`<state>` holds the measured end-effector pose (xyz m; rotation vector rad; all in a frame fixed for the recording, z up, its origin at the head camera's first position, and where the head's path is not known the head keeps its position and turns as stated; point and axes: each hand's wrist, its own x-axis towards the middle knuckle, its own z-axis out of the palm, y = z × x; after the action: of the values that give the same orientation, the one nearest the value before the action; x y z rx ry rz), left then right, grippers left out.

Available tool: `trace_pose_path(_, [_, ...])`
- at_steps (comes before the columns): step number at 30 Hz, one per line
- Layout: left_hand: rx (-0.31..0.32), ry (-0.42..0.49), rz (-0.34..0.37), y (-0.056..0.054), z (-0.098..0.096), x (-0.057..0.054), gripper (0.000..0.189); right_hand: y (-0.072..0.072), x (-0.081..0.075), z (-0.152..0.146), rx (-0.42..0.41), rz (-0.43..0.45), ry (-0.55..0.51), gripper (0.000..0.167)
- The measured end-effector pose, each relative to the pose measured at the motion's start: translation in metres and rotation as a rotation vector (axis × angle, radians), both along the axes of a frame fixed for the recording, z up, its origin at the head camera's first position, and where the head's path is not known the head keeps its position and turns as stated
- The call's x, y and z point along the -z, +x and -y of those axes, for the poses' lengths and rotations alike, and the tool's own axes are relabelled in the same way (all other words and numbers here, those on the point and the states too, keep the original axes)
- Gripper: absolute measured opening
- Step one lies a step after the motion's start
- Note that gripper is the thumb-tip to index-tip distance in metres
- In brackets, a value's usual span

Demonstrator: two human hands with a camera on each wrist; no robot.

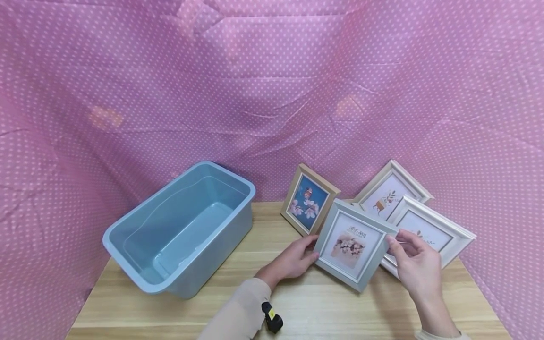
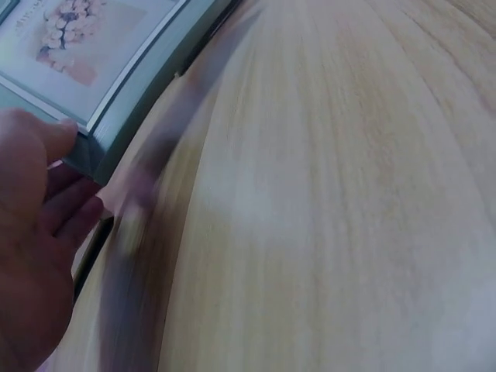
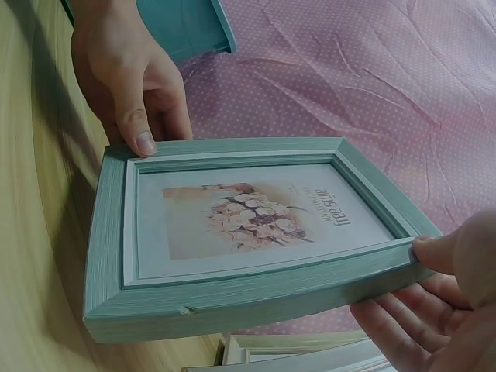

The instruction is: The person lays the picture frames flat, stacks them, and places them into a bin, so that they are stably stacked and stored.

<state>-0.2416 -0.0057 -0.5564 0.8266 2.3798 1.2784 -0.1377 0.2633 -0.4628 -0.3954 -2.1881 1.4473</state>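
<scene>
My L hand (image 1: 293,259) & R hand (image 1: 420,271) pinch grey-green frame (image 1: 349,246), opp. corners; back hidden. White frame (image 1: 430,225) behind partly covered; small print (image 3: 311,203) illegible.

Head view: left forearm in a pale sleeve (image 1: 238,311) slants up and rightward from bottom centre, left hand (image 1: 293,257) right of lower centre in a pinch grip; right wrist (image 1: 432,314) rises from the lower right edge, bare above the cuff (image 1: 442,335), right hand (image 1: 418,269) angled toward upper left, also pinching. Left wrist view: left thumb (image 2: 50,139) above, fingers (image 2: 74,213) bent beneath, at left edge. Right wrist view: right thumb (image 3: 442,252) uppermost, fingers below, at right edge.
</scene>
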Motion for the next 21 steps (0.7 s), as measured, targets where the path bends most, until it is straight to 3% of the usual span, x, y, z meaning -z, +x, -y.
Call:
trace_pose_path(15, [0.040, 0.086, 0.129, 0.0011, 0.0092, -0.0055, 0.077, 0.0033, -0.0038, 0.0055, -0.045, 0.066, -0.044, 0.037])
trace_pose_path(21, [0.075, 0.104, 0.092, 0.0006, 0.0102, -0.0048, 0.078, 0.0030, -0.0022, 0.0073, -0.047, 0.059, -0.008, 0.036])
